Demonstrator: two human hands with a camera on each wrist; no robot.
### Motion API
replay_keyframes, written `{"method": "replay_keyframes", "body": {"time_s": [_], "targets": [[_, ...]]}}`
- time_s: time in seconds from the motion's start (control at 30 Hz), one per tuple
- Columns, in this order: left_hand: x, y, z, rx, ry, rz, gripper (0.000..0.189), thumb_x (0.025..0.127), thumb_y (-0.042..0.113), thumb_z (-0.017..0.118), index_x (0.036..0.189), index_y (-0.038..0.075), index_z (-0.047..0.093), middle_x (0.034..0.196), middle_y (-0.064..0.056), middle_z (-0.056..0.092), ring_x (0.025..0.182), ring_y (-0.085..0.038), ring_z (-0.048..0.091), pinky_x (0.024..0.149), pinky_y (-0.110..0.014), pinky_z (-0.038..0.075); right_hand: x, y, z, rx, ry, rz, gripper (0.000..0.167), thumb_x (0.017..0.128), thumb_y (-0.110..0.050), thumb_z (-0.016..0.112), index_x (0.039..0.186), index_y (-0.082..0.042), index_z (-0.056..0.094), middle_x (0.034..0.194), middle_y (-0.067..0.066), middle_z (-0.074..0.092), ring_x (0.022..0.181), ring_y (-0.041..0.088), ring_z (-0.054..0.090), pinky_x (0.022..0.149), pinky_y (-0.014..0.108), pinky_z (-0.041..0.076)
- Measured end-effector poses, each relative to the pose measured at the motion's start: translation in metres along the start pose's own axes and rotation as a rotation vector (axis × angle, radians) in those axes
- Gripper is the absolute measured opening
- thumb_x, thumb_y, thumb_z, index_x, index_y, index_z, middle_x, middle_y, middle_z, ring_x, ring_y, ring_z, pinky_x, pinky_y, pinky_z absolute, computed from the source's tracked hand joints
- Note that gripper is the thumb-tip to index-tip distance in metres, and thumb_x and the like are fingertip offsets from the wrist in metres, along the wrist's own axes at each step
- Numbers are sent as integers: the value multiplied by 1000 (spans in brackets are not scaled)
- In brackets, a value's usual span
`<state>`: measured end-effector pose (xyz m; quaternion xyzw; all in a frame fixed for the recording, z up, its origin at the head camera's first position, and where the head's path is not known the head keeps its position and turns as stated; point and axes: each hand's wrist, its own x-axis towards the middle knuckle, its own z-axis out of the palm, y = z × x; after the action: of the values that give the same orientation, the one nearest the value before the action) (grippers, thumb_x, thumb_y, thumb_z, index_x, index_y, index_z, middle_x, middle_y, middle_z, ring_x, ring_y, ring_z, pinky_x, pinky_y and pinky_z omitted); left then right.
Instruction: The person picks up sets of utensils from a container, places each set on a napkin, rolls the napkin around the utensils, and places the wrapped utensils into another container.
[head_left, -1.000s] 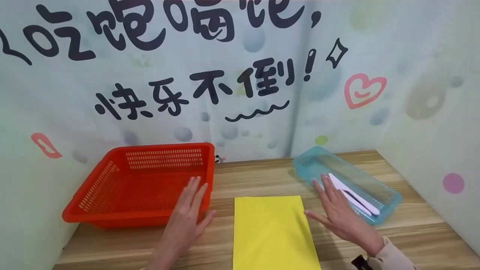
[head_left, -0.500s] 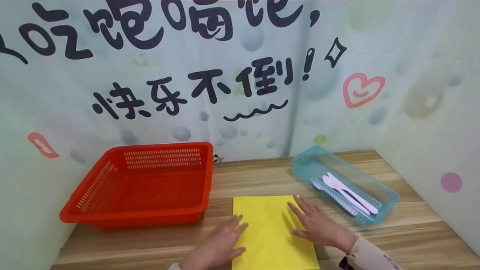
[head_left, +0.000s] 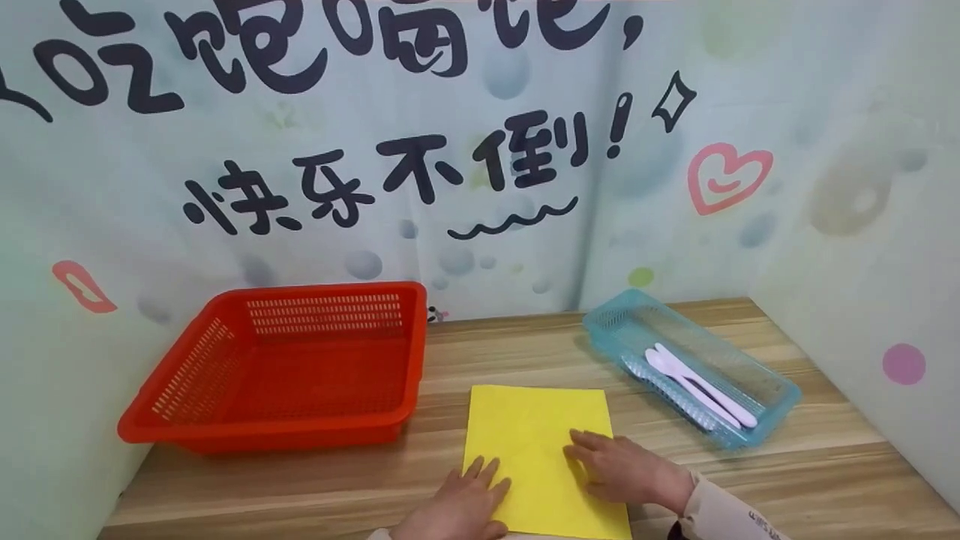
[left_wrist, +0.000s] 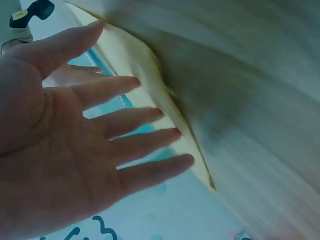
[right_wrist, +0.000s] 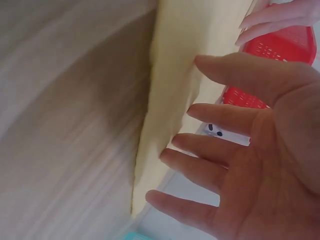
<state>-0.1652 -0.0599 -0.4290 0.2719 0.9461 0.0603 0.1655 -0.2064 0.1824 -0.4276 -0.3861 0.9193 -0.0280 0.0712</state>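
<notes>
Your left hand (head_left: 454, 504) and right hand (head_left: 624, 468), fingers spread wide, seem to smooth the yellow sheet (head_left: 536, 420) right of the red basket (head_left: 270, 435), which likely calls next for even pressure.

“快乐不倒!” (head_left: 425, 177) below cropped “吃饱…” (head_left: 183, 36) on backdrop (head_left: 675, 240)

A plain yellow rectangular sheet (head_left: 529, 420) lies toward the near edge of a worktop (head_left: 510, 356) streaked in brown wood grain. Along the left edge is a red slotted plastic basket (head_left: 277, 432); by the far right corner, a translucent blue plastic basket (head_left: 616, 324) bears pale lilac spoons (head_left: 678, 371). The whitish backdrop (head_left: 660, 225) has black lettering (head_left: 427, 176) and a pink heart outline (head_left: 724, 190).
</notes>
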Motion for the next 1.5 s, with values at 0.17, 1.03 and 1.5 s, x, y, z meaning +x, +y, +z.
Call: {"method": "replay_keyframes", "body": {"time_s": [0.17,1.03,1.5], "targets": [[8,4,0,-12,8,-90,58,81,39,59,126,5,48,136,-18,36,126,-34,30,96,-51,31,-4,-5,2,-37,22,-3,41,78,-21,65,113,-3,55,118,21,52,101,34,53,73,44,48],[19,6,-4,-55,28,-105,79,71,54,62,134,12,39,138,-25,28,127,-42,23,93,-59,28,-5,-4,5,-25,179,-7,39,75,-28,68,101,-1,59,104,18,52,87,28,52,68,41,48],[30,3,-9,-120,25,-72,74,71,44,69,132,10,42,141,-20,24,130,-39,18,97,-57,24,-1,3,4,77,33,124,48,78,-29,66,113,2,52,122,26,46,106,37,49,82,49,44]]}}
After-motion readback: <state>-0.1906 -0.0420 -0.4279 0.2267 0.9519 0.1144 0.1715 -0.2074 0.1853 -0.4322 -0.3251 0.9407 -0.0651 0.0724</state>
